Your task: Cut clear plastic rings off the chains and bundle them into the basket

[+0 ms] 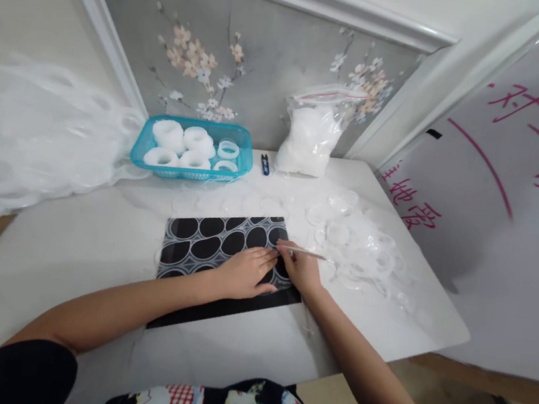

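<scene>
A translucent sheet with rows of large round shapes lies on a black board in front of me. My left hand rests flat on its right part, fingers stretched out and thumb apart. Close by, at the board's right edge, my right hand pinches a thin pale stick-like tool. The tool's tip is near the fingertips of both hands, over one of the round shapes. What exactly the tip touches is too small to tell.
A blue basket of white rings stands at the back. Small blue thread snips and a filled zip bag are beside it. Clear ring scraps lie right; a large translucent pile is left. A whiteboard borders the right.
</scene>
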Tool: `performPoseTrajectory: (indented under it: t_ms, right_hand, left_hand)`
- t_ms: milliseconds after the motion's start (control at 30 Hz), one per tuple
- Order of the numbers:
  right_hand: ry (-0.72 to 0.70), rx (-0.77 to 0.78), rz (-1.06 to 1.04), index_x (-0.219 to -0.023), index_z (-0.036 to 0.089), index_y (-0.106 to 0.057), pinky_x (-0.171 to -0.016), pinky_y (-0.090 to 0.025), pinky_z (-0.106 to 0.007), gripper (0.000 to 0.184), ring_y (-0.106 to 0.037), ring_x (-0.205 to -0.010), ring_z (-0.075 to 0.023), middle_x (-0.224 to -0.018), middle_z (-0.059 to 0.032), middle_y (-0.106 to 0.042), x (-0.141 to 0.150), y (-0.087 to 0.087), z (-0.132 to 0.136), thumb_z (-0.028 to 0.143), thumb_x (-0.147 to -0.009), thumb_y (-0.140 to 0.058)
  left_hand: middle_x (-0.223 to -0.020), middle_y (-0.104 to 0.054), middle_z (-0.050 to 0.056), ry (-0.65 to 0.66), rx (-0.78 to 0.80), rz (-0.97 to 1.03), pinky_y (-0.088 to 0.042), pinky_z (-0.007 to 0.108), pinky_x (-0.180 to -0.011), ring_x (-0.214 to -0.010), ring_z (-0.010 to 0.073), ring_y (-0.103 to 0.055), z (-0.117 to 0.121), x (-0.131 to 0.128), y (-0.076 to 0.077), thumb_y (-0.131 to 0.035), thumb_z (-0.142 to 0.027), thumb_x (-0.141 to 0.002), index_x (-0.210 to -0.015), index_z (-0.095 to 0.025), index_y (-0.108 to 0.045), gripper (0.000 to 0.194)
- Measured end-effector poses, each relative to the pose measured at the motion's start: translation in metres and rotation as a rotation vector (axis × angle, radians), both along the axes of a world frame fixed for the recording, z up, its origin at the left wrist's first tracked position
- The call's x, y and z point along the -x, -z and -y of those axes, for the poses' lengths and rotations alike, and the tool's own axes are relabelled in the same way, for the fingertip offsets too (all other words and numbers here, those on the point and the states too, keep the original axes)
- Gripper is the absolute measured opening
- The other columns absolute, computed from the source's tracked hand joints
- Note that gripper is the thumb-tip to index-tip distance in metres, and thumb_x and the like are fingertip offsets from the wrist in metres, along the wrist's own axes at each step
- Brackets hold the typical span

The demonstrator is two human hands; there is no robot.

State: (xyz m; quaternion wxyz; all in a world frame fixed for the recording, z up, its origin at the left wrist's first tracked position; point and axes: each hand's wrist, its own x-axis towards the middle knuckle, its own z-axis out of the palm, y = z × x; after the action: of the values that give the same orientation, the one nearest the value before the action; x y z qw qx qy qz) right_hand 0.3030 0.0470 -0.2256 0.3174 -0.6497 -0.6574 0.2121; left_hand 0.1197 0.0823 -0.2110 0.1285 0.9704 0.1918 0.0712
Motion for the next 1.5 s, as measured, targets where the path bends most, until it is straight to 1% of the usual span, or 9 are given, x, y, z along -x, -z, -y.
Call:
performPoseTrajectory:
  t_ms: [100, 233, 333, 433, 600, 767, 1100, 1333, 1500]
  right_hand:
    - [0.062, -0.058, 0.057, -0.099, 0.025, -0.074, -0.07, -0.051, -0.027, 0.022, -0.071, -0.084, -0.0217, -0.099, -0.0039, -0.077, -0.014, -0.009, -0.014, 0.026, -0.084, -0.058]
    - [0.448, -0.219, -0.03, -0.098, 0.011, -0.07, -0.062, -0.048, -0.029, 0.034, -0.069, -0.073, -0.0208, -0.096, -0.0146, -0.075, -0.062, -0.04, -0.059, 0.028, -0.092, -0.041]
    - [0.725, -0.336, -0.56, -0.084, 0.012, -0.067, -0.04, -0.035, -0.022, 0.026, -0.049, -0.042, -0.0087, -0.081, -0.0106, -0.075, -0.081, -0.059, -0.071, 0.038, -0.082, -0.061]
    - [0.586, -0.162, -1.068, -0.078, 0.015, -0.066, -0.034, -0.029, -0.017, 0.027, -0.04, -0.037, -0.003, -0.074, -0.0053, -0.075, -0.066, -0.062, -0.051, 0.036, -0.066, -0.078]
    - [0.493, 0.106, -1.487, -0.076, 0.019, -0.069, -0.048, -0.048, -0.017, 0.016, -0.061, -0.056, -0.0079, -0.074, -0.0006, -0.074, -0.031, -0.05, -0.005, 0.024, -0.066, -0.081]
    - [0.496, -0.027, -1.479, -0.072, 0.021, -0.07, -0.066, -0.053, -0.021, 0.007, -0.068, -0.072, -0.011, -0.069, 0.0026, -0.07, -0.026, -0.047, 0.013, 0.023, -0.072, -0.077]
    - [0.567, -0.398, -1.397, -0.076, 0.02, -0.069, -0.06, -0.051, -0.019, 0.016, -0.063, -0.067, -0.0083, -0.079, 0.0042, -0.066, -0.017, -0.057, 0.034, 0.027, -0.067, -0.08]
    - [0.467, -0.029, -1.593, -0.08, 0.025, -0.066, -0.041, -0.044, -0.013, 0.013, -0.056, -0.049, -0.005, -0.064, 0.0065, -0.064, -0.031, -0.053, 0.045, 0.031, -0.073, -0.075]
    - [0.441, 0.042, -1.629, -0.083, 0.029, -0.069, -0.032, -0.029, -0.012, 0.007, -0.044, -0.038, -0.0028, -0.073, 0.0064, -0.071, -0.027, -0.047, 0.045, 0.033, -0.078, -0.07]
  left_hand:
    - [-0.142, -0.046, 0.023, 0.016, 0.066, -0.021, -0.032, 0.043, -0.113, -0.136, 0.0307, -0.042, -0.002, 0.002, -0.004, -0.054, -0.057, -0.089, -0.135, -0.003, -0.05, 0.072]
    - [-0.143, -0.045, 0.02, 0.022, 0.182, -0.062, -0.033, 0.042, -0.113, -0.136, 0.0301, -0.042, -0.011, 0.005, -0.011, -0.059, -0.058, -0.085, -0.133, -0.006, -0.053, 0.071]
    - [-0.141, -0.051, 0.014, 0.009, 0.272, -0.011, -0.038, 0.039, -0.11, -0.131, 0.0266, -0.048, -0.017, 0.008, -0.018, -0.06, -0.054, -0.087, -0.127, -0.011, -0.06, 0.058]
    - [-0.137, -0.056, 0.01, -0.044, 0.301, 0.101, -0.041, 0.038, -0.108, -0.126, 0.0228, -0.054, -0.014, 0.011, -0.024, -0.059, -0.043, -0.091, -0.121, -0.015, -0.063, 0.041]
    - [-0.137, -0.056, 0.01, 0.046, 0.218, 0.133, -0.032, 0.042, -0.115, -0.132, 0.0233, -0.048, 0.005, 0.019, -0.025, -0.055, -0.038, -0.094, -0.12, -0.015, -0.063, 0.036]
    - [-0.139, -0.053, 0.016, 0.183, 0.125, 0.064, -0.03, 0.044, -0.116, -0.134, 0.0272, -0.044, 0.019, 0.023, -0.018, -0.052, -0.037, -0.095, -0.123, -0.009, -0.06, 0.04]
    - [-0.136, -0.056, 0.017, 0.236, 0.046, 0.02, -0.031, 0.038, -0.115, -0.13, 0.0252, -0.05, 0.028, 0.013, -0.01, -0.051, -0.04, -0.096, -0.125, -0.006, -0.058, 0.045]
    - [-0.139, -0.052, 0.018, 0.239, 0.033, 0.013, -0.032, 0.038, -0.115, -0.132, 0.027, -0.047, 0.031, 0.013, -0.003, -0.05, -0.046, -0.096, -0.13, -0.003, -0.055, 0.054]
    - [-0.138, -0.053, 0.018, 0.249, 0.061, -0.02, -0.032, 0.04, -0.114, -0.13, 0.0281, -0.049, 0.027, 0.01, -0.014, -0.051, -0.048, -0.095, -0.13, -0.004, -0.054, 0.056]
